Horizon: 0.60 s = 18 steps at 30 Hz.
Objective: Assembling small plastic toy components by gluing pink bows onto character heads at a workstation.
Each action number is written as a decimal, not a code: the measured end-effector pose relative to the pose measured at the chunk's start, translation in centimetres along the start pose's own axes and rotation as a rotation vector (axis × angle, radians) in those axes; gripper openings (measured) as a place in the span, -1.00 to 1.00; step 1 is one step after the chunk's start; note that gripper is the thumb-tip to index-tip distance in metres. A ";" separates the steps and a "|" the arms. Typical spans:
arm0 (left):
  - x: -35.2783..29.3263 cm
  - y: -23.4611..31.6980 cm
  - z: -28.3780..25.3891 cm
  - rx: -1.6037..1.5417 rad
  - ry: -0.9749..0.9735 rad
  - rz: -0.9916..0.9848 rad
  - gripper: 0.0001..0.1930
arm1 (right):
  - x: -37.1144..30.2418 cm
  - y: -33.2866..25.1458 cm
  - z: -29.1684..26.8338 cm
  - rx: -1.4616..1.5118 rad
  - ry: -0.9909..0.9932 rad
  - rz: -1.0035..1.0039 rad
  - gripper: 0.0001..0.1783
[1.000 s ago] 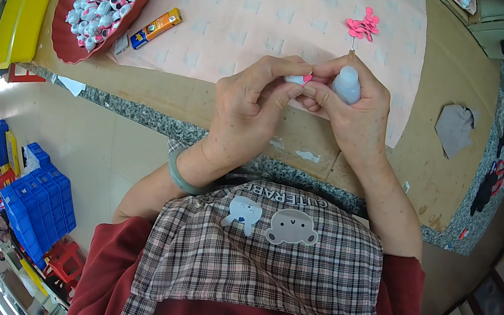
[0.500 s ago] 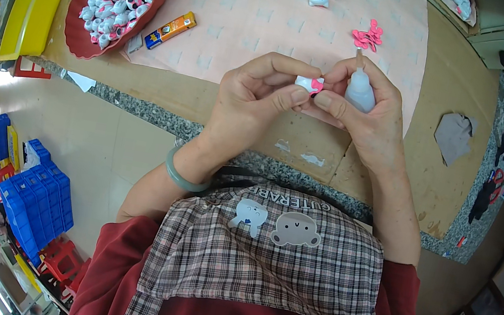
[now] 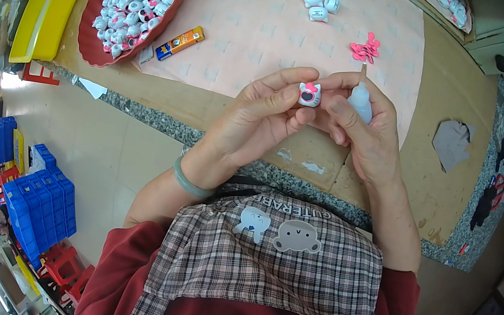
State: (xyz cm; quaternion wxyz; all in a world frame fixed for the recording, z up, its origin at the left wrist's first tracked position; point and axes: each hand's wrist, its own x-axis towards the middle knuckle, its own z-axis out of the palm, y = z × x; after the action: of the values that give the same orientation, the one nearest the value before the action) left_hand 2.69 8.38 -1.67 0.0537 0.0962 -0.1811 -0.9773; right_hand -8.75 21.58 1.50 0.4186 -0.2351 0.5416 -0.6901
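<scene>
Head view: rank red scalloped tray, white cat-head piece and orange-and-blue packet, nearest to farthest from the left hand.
1. White cat-head piece: held in the left hand.
2. Orange-and-blue packet: left of that hand.
3. Red scalloped tray: farther left, past the packet.

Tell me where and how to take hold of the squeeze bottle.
Probably best around the wide body of the squeeze bottle, coming from the right, where the right hand holds it: the top tapers into a thin nozzle that points forward and offers little purchase.
</scene>
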 end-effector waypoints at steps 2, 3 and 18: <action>0.0 0.0 0.2 0.103 0.014 0.043 -0.67 | 0.0 0.1 0.1 -0.038 0.007 0.005 -0.82; 0.0 0.0 0.2 0.206 0.029 0.086 -0.67 | 0.0 0.1 0.1 -0.074 0.014 0.012 -0.81; -0.3 0.3 0.0 0.582 0.164 0.272 -0.71 | 0.3 2.4 1.1 -0.299 0.208 -0.082 -0.88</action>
State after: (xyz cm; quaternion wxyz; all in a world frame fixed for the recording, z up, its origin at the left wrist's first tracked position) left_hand 3.02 8.10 -1.51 0.1683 0.1610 -0.4590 -0.8574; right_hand -7.32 20.57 -0.49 0.2922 -0.2441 0.6685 -0.6388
